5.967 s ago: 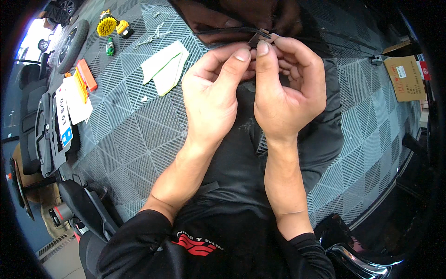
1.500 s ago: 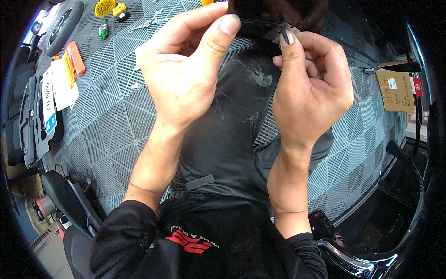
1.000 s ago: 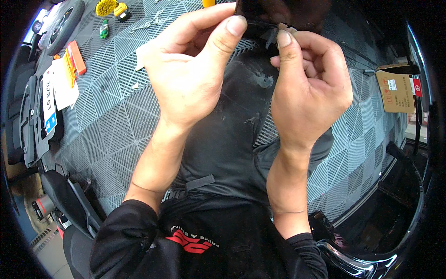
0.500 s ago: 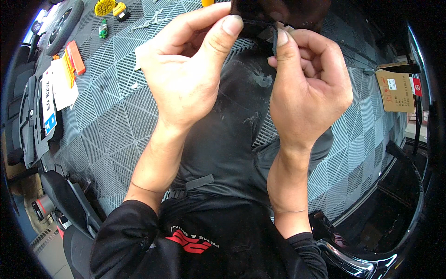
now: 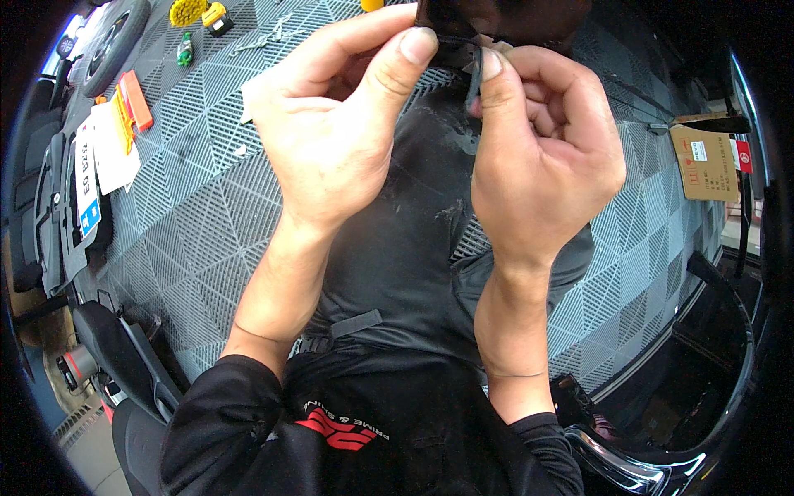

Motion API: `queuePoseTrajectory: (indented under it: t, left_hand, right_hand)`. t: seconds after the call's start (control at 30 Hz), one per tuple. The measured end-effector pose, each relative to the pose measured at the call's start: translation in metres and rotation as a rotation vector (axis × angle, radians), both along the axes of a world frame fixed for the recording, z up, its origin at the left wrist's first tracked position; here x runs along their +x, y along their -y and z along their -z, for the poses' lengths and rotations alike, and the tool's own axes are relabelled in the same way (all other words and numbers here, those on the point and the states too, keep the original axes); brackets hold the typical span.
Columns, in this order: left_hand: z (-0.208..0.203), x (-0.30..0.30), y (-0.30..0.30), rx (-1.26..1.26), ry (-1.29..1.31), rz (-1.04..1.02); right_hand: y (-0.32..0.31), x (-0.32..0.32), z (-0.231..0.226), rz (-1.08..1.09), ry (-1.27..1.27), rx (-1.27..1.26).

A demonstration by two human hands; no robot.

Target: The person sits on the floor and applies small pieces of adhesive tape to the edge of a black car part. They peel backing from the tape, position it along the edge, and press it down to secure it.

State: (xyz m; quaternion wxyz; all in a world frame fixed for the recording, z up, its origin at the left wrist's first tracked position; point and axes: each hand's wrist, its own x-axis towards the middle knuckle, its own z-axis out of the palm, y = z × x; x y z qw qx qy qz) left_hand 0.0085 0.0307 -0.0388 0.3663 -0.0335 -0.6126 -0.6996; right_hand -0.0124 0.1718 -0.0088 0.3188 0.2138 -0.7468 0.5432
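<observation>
At the top of the view is a dark glossy panel (image 5: pixel 521 21), cut off by the frame edge. My left hand (image 5: pixel 327 149) is closed in a pinch at the panel's lower left corner, thumb in front and the other fingers partly hidden. Between the thumb and curled fingers of my right hand (image 5: pixel 546 161) is a thin dark strip (image 5: pixel 475 76), just below the panel's lower edge. The strip's upper end reaches up toward that edge; whether it is joined there I cannot tell. Both hands are raised over my dark trousers (image 5: pixel 397 240).
Grey patterned tiles (image 5: pixel 198 198) cover the floor. On the left lie a number plate (image 5: pixel 88 178), orange tools (image 5: pixel 132 103), a tyre (image 5: pixel 116 50) and a yellow round brush (image 5: pixel 187 11). A cardboard box (image 5: pixel 705 164) and glossy black car parts (image 5: pixel 662 471) are on the right.
My right hand has shifted slightly left and up with the dark strip, bringing it closer to my left hand. The left hand has barely moved.
</observation>
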Motion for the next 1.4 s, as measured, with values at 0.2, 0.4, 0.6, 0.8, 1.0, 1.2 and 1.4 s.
queuePoseTrajectory:
  t: [0.2, 0.4, 0.6, 0.8, 1.0, 1.2, 1.4]
  left_hand:
    - [-0.006, 0.007, -0.009, -0.274, 0.074, -0.192]
    - [-0.008, 0.008, -0.009, -0.275, 0.111, -0.192]
    - [0.000, 0.006, 0.000, -0.242, 0.084, -0.147]
    - [-0.010, 0.007, -0.006, -0.241, 0.064, -0.140]
    - [0.002, 0.001, 0.008, -0.060, 0.017, 0.025]
    - [0.001, 0.000, 0.009, -0.054, 0.021, 0.027]
    - [0.001, 0.000, 0.009, -0.064, 0.022, 0.039]
  right_hand:
    - [0.001, 0.000, 0.000, -0.030, 0.007, -0.021]
    - [0.001, -0.002, 0.000, -0.036, -0.005, 0.005]
    - [0.000, -0.002, -0.003, -0.055, -0.026, 0.031]
    - [0.002, -0.002, -0.003, -0.075, -0.033, 0.034]
    - [0.005, -0.003, -0.002, -0.096, -0.036, 0.010]
    - [0.005, -0.002, -0.003, -0.109, -0.047, 0.035]
    - [0.006, -0.003, -0.004, -0.102, -0.068, 0.043]
